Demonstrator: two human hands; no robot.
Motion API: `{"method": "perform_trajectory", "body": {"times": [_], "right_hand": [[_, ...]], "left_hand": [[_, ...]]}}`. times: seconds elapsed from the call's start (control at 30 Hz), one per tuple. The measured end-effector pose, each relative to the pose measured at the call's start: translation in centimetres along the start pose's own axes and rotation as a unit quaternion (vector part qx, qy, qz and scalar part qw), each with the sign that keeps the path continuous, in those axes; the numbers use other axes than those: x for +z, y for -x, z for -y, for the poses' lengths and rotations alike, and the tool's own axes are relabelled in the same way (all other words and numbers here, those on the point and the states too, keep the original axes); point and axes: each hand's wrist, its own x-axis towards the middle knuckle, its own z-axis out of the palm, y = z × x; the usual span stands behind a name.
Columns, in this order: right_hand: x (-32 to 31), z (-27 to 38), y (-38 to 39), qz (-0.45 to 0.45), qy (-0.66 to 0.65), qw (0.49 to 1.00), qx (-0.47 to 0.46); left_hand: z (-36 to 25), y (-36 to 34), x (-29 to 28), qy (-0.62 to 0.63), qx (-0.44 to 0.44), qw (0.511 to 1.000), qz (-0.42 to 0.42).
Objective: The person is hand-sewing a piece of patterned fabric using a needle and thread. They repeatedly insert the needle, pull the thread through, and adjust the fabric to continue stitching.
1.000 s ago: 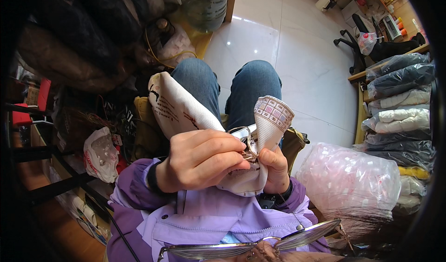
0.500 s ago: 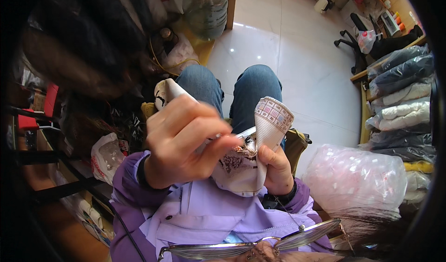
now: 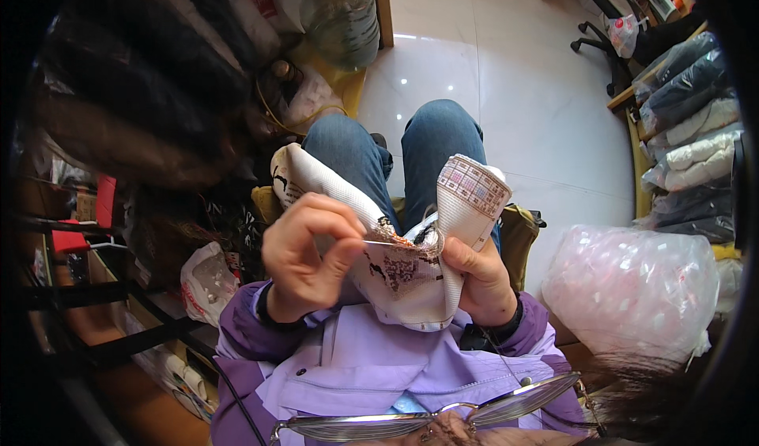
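Note:
A white cross-stitch cloth [image 3: 395, 292] lies bunched over my lap, with brown and dark stitching and a printed grid along one folded edge. My right hand [image 3: 484, 281] grips its right side, thumb on top and the other fingers behind. My left hand [image 3: 310, 250] is pinched at the left of the stitched part. From its thumb and forefinger a thin, straight, pale needle [image 3: 379, 243] runs to the cloth's raised fold. Orange and brown stitches show along that fold. Whether the needle's far end is inside the fabric is hard to make out.
Plastic-wrapped folded clothes [image 3: 684, 130] fill shelves on the right, above a big clear bag of pinkish stuff [image 3: 632, 288]. Dark garments [image 3: 142, 90] hang at left near a large water bottle [image 3: 344, 23]. A black rack [image 3: 103, 296] stands at lower left.
My left hand has dropped lower and sits a little left of the fold, no longer blurred. My right hand still holds the cloth; the whole view has shifted slightly.

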Motion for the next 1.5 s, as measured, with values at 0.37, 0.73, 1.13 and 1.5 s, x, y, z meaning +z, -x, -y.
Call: {"method": "perform_trajectory", "body": {"times": [0.37,0.73,1.13,1.5], "right_hand": [[0.8,0.4,0.6,0.004,0.034,0.999,0.016],[1.0,0.5,0.4,-0.014,0.007,1.0,0.023],[1.4,0.5,0.5,-0.032,0.012,0.999,0.035],[1.2,0.5,0.6,-0.031,0.001,0.999,0.035]], "left_hand": [[-1.2,-3.2,-1.9,0.654,-0.214,0.716,-0.114],[-0.2,-0.6,-3.7,0.114,-0.037,0.979,-0.167],[-2.7,-0.5,0.5,-0.271,0.137,0.947,0.102],[-3.8,-0.8,1.1,-0.313,0.142,0.928,0.146]]}}
